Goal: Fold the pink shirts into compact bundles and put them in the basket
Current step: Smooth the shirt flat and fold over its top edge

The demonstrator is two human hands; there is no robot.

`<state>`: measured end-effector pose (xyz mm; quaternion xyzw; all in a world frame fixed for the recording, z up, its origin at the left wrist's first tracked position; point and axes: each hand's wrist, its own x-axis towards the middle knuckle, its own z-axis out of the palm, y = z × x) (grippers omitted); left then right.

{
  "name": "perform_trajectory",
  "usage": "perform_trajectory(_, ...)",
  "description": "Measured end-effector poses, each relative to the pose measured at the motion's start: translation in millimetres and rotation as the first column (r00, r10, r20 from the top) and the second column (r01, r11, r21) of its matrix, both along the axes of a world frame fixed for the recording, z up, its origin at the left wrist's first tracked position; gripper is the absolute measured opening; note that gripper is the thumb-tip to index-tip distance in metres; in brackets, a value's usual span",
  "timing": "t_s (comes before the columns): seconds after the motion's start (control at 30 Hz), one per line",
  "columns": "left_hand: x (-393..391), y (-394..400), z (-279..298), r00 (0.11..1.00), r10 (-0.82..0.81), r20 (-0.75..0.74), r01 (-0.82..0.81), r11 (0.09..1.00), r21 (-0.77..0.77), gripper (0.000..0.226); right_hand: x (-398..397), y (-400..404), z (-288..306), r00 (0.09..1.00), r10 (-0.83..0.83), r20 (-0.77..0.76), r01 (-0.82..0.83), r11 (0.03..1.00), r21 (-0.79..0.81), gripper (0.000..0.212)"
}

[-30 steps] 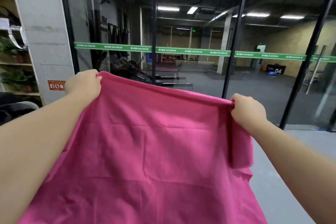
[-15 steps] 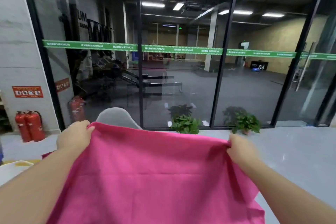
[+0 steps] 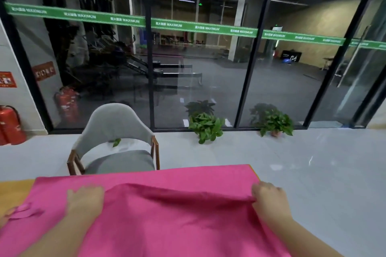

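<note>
A pink shirt lies spread over the table at the bottom of the head view. Its far layer lies flat up to the table's far edge. A nearer layer is raised in a fold that runs between my hands. My left hand grips the left end of that raised fold, with the fingers curled into the cloth. At the right end my right hand pinches the fold near the table's right corner. A small pink strap lies on the cloth at the far left. No basket is in view.
A strip of the yellow table top shows at the left. Just beyond the table stands a grey chair. Two potted plants sit by the glass wall, and red fire extinguishers stand at the left.
My hands have brought the pink shirt down from chest height onto the table. The view has tilted down, so the chair and the floor now show.
</note>
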<state>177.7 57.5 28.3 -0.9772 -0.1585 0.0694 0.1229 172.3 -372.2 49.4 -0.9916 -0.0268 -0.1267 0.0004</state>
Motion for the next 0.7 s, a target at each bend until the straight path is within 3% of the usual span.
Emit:
perform_trajectory(0.07, 11, -17, -12, 0.998, -0.046, -0.032, 0.047, 0.998, 0.052, 0.037, 10, -5, -16, 0.998, 0.062, 0.010, -0.062, 0.998, -0.011, 0.046)
perform_trajectory(0.13, 24, -40, -23, 0.993, -0.111, -0.041, 0.113, 0.992, 0.050, 0.045, 16, -4, -23, 0.994, 0.101, -0.030, -0.102, 0.994, -0.037, 0.050)
perform_trajectory(0.2, 34, -66, -29, 0.977, -0.214, -0.014, 0.212, 0.974, -0.086, 0.057, 22, -6, -23, 0.999, 0.024, -0.039, -0.025, 0.999, -0.021, 0.041)
perform_trajectory(0.27, 45, -98, -32, 0.943, -0.334, -0.002, 0.319, 0.902, -0.290, 0.069, 30, -10, -27, 0.994, 0.065, -0.087, -0.057, 0.994, 0.093, 0.026)
perform_trajectory(0.33, 56, -128, -32, 0.900, -0.436, 0.012, 0.401, 0.815, -0.418, 0.052, 34, -14, -32, 0.983, 0.180, -0.023, -0.176, 0.976, 0.125, 0.032)
perform_trajectory(0.4, 63, -149, -34, 0.857, -0.512, 0.054, 0.478, 0.752, -0.453, 0.011, 41, -25, -40, 0.988, 0.149, -0.041, -0.147, 0.988, 0.046, 0.034)
perform_trajectory(0.5, 74, -154, -38, 0.836, -0.521, 0.171, 0.522, 0.661, -0.539, 0.031, 41, -41, -38, 0.994, 0.083, -0.071, -0.087, 0.995, -0.053, 0.018)
perform_trajectory(0.57, 80, -152, -38, 0.840, -0.471, 0.270, 0.517, 0.543, -0.661, 0.028, 41, -57, -39, 0.984, -0.050, -0.170, 0.019, 0.983, -0.183, 0.024)
perform_trajectory(0.63, 83, -148, -36, 0.848, -0.432, 0.309, 0.504, 0.472, -0.724, 0.023, 42, -69, -42, 0.948, -0.148, -0.282, 0.119, 0.986, -0.115, 0.023)
perform_trajectory(0.7, 86, -143, -38, 0.858, -0.404, 0.318, 0.493, 0.471, -0.732, 0.020, 42, -76, -46, 0.945, -0.199, -0.260, 0.236, 0.964, 0.121, 0.006)
